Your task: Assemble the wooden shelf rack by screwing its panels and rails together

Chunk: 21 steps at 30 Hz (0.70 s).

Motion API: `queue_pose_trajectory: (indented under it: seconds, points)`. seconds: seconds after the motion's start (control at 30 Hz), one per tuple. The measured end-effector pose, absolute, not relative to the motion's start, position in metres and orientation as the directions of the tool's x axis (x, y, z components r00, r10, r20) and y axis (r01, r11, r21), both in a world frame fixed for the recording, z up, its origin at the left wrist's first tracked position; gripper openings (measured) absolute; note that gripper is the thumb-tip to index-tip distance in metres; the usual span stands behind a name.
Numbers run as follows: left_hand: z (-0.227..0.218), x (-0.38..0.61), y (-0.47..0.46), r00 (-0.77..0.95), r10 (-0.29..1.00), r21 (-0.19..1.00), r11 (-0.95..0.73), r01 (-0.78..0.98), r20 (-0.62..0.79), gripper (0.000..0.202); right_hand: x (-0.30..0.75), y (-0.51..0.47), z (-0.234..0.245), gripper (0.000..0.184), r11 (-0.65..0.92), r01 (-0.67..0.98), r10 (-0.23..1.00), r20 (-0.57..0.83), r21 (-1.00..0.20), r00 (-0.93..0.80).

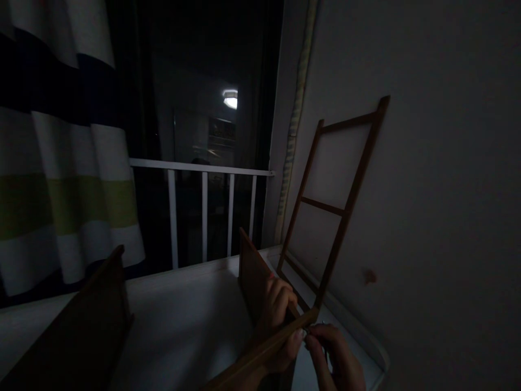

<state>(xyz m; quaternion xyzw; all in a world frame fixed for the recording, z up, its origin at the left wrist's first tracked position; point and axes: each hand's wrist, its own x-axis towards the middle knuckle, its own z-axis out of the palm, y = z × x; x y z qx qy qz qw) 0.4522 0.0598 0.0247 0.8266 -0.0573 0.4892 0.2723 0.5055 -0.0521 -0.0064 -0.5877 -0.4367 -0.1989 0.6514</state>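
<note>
A: how far along is it from where you're standing?
B: partway, I'd guess; the ladder-like frame (323,206) leans up beside the wall, its low end meeting a wooden rail (260,352) at the corner being worked on; a dark panel (253,277) stands just behind; can't tell if that joint is tight yet.
A: and the hands?
B: left hand (277,304) is curled round the rail near that corner; right hand (336,353) is pinching a small fitting (307,330) at the rail's end, too dim to say what kind.
A: so what's left?
B: that joint, probably; plus a second panel (81,326) stands well apart on the left, no join visible from here.
A: anything in the way?
B: mostly the gloom, lol; striped curtain (73,179) hangs left, white railing (203,168) crosses the window, both clear of the hands.
</note>
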Motion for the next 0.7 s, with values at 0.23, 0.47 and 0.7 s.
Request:
queue_pose_trajectory:
  seconds: [0.23, 0.47, 0.7]
  points:
    - [0.025, 0.451, 0.058, 0.514, 0.189, 0.419, -0.826, -0.378, 0.837, 0.02, 0.517, -0.061, -0.006, 0.007, 0.18, 0.856, 0.393, 0.833, -0.484, 0.389]
    - [0.025, 0.453, 0.06, 0.502, 0.18, 0.407, -0.826, -0.389, 0.846, 0.026, 0.504, -0.062, -0.012, 0.012, 0.23, 0.687, 0.384, 0.713, -0.689, 0.586]
    - [0.026, 0.45, 0.058, 0.485, 0.181, 0.395, -0.833, -0.386, 0.856, 0.023, 0.515, -0.083, -0.028, 0.036, 0.452, 0.609, 0.358, 0.757, -0.652, 0.546]
